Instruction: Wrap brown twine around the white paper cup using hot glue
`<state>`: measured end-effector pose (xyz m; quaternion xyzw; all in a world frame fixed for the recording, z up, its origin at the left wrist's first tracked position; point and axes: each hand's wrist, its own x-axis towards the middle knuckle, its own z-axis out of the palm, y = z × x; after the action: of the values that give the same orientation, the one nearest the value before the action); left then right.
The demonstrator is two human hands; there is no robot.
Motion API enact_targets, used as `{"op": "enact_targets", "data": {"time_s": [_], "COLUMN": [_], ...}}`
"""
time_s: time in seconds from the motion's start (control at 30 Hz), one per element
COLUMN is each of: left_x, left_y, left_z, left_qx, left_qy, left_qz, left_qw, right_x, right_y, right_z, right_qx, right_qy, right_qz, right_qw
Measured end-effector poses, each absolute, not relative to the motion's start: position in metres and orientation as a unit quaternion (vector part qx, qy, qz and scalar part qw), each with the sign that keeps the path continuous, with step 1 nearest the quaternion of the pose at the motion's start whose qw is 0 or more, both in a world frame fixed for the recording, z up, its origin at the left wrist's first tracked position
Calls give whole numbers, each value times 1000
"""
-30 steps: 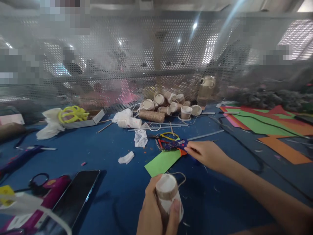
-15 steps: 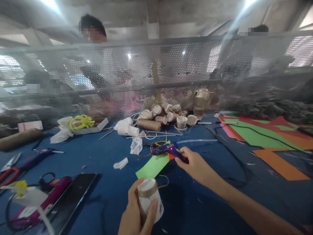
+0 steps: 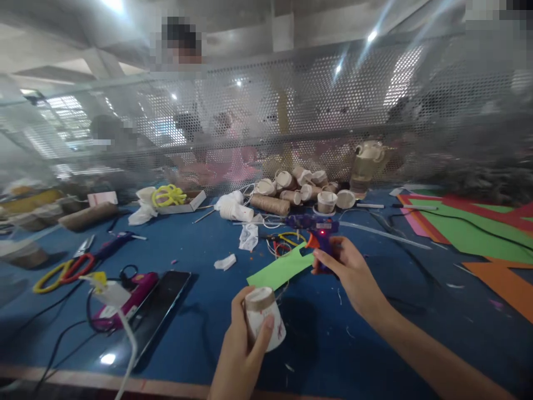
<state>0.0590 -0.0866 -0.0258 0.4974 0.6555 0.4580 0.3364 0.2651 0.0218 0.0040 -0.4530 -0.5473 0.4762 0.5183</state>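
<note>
The left hand is closed around one white paper cup, narrow end up with a brown band, slightly tilted above the worktop; its inside is hidden. The right hand grips one blue glue gun by its handle, above a green paper strip.

Behind lie roughly ten twine-wrapped cups, overlapping too much for an exact count, beside one twine roll. One stack of white cups lies on its side, the cups nested. One clear jug stands at the back; its contents are unclear. One shallow white box has yellow loops at its left end.
</note>
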Motion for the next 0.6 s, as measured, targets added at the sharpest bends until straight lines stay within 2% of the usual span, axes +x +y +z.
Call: {"op": "enact_targets", "data": {"time_s": [0.17,0.33,0.47,0.6], "left_x": [55,51,50,51], "left_y": [-92,-97,-96,-98], "left_z": [-30,-25,-17,-14], "left_qx": [496,526,524,509], "left_qy": [589,565,554,535], "left_qz": [542,539,564,580], "left_qw": [337,337,316,342], "right_x": [259,249,239,240], "right_y": [17,11,7,11], "right_z": [-2,-6,-12,-15], "right_qx": [-455,-445,-419,-414], "right_qy": [-597,-622,-626,-643], "right_qz": [482,494,515,487], "right_qw": [453,414,409,421]}}
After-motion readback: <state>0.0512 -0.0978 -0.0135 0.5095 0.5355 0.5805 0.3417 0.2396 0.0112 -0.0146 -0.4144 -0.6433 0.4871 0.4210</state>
